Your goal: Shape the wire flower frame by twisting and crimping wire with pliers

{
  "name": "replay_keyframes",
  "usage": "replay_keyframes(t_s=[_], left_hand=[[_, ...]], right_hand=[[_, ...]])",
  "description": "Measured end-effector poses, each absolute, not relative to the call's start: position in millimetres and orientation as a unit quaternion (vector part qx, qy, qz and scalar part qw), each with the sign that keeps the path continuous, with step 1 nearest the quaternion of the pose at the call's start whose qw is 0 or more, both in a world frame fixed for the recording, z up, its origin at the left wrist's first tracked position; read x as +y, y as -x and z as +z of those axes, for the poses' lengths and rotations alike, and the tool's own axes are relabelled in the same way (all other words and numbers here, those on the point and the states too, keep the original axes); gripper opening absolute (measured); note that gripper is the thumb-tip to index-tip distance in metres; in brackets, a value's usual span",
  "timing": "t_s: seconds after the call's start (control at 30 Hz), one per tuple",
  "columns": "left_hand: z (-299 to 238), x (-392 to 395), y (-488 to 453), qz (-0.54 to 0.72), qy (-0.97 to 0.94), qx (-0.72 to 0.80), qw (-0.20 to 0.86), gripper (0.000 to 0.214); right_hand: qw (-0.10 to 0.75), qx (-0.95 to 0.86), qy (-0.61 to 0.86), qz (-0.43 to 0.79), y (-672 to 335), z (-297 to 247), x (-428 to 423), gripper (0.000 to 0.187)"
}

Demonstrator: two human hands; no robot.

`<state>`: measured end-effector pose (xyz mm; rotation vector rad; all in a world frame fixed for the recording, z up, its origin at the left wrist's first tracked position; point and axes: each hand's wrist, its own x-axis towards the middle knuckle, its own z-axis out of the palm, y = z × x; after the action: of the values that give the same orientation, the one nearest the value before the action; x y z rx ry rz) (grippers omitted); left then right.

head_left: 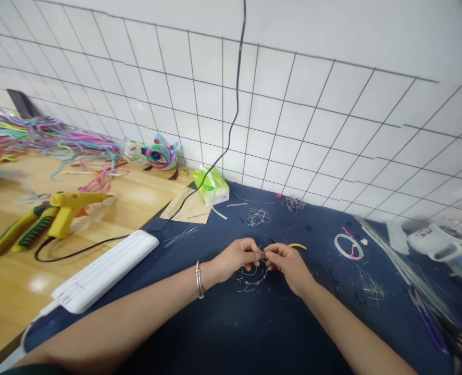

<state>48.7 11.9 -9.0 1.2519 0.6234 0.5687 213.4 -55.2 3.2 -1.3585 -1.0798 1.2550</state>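
Observation:
My left hand [240, 258], with a silver bangle on its wrist, pinches a thin piece of bent silver wire [259, 282]. Facing it, my right hand [287, 263] pinches the same wire close by, so the fingertips of both hands nearly meet. The wire curls in loops below the fingers, over the dark blue cloth [231, 328]. Small twists or knots seem to run along it, too fine to make out. Just behind my right hand a curved yellow tool handle [297, 246] shows, the rest of that tool being mostly hidden.
Tangled wire [258, 217], a tissue pack [212, 186] and brown paper [187, 205] lie behind my hands. Leftward are a power strip [105, 271], a yellow glue gun [69, 208], pliers [35, 229] and pipe cleaners [74, 138]. Rightward are a white ring [348, 247], long wires [402, 260] and purple-handled scissors [429, 323].

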Motion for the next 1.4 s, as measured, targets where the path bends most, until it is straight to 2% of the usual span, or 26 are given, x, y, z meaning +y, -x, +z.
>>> replay_keyframes(t_s=[0.73, 1.13, 1.4], left_hand=[[-6, 12, -49, 0.240, -0.596, 0.267, 0.718, 0.014], [2, 12, -48, 0.231, -0.586, 0.256, 0.733, 0.026], [3, 14, -47, 0.214, -0.593, 0.247, 0.736, 0.017]], right_hand=[[0.512, -0.392, 0.580, 0.497, -202, 0, -68, 0.026], [0.475, -0.424, 0.601, 0.482, -204, 2, -71, 0.022], [0.443, -0.430, 0.623, 0.480, -203, 5, -70, 0.020]])
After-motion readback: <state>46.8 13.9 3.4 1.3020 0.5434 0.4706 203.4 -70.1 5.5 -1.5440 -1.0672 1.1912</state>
